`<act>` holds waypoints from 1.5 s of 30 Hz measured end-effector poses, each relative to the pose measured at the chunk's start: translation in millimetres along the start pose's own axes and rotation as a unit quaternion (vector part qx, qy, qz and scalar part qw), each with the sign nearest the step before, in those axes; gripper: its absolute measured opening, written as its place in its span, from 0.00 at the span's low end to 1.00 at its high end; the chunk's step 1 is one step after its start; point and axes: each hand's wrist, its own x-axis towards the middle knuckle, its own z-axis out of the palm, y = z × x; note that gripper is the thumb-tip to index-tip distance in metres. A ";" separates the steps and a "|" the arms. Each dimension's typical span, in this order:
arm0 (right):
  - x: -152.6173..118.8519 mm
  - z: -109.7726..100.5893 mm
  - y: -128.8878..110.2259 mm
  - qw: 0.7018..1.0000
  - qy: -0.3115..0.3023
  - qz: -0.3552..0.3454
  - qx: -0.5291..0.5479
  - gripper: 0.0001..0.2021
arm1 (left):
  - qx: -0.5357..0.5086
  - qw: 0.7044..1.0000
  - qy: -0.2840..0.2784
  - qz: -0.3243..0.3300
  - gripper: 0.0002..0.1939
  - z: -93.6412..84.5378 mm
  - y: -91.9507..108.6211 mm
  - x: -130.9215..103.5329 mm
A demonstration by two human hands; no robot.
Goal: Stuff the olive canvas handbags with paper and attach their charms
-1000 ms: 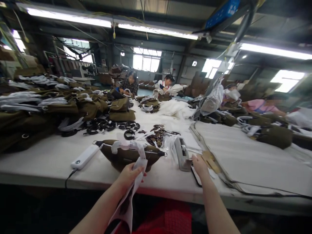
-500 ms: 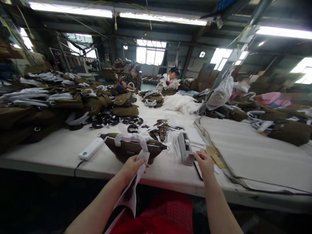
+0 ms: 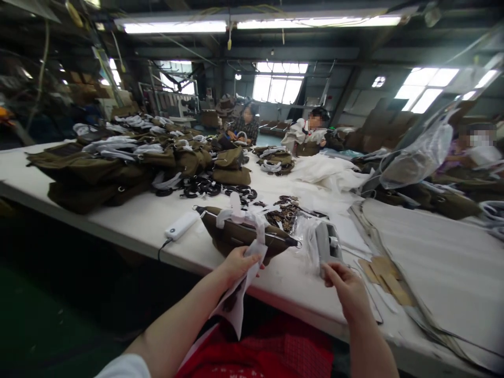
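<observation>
In the head view, the olive bag (image 3: 220, 236) lies on the white table (image 3: 275, 286) before us, its white-wrapped handle (image 3: 260, 231) looped over its top. Our left hand (image 3: 242, 265), at the bag's near side, grasps a white strip (image 3: 235, 310) between thumb and fingers; the strip hangs below the table edge, and we cannot tell whether its upper end joins the handle. Our right hand (image 3: 346, 283), to the right of the bag, has thumb and fingers drawn together at the near end of a grey dispenser (image 3: 323, 244); we cannot tell whether it pinches anything. Clear plastic (image 3: 307, 233) lies between the bag and that dispenser. Left of the bag we have a white corded device (image 3: 183, 226). Just beyond the bag sits a brown patterned heap (image 3: 286, 212); farther beyond, to its left, are dark rings (image 3: 197, 187) and piled olive bags (image 3: 94, 176).
</observation>
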 end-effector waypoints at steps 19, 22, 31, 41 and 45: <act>-4.4 133.1 -83.9 0.970 -0.206 -0.035 -0.127 0.19 | 0.032 0.999 -0.009 0.039 0.32 -5.0 -4.5 4.3; -5.9 133.4 -87.1 0.968 -0.215 -0.014 -0.126 0.20 | 0.039 0.998 -0.015 0.044 0.30 -7.2 -2.1 3.2; -2.3 124.4 -70.1 0.951 -0.306 0.037 0.033 0.16 | 0.000 1.000 -0.009 0.025 0.35 -8.8 0.0 8.0; -3.6 140.4 -61.7 0.964 -0.263 0.000 -0.036 0.08 | 0.087 0.994 0.023 0.058 0.34 -5.9 -3.2 10.4; -3.8 145.8 -57.5 0.970 -0.238 -0.007 -0.051 0.10 | 0.030 0.999 -0.016 0.013 0.37 -5.9 1.9 7.2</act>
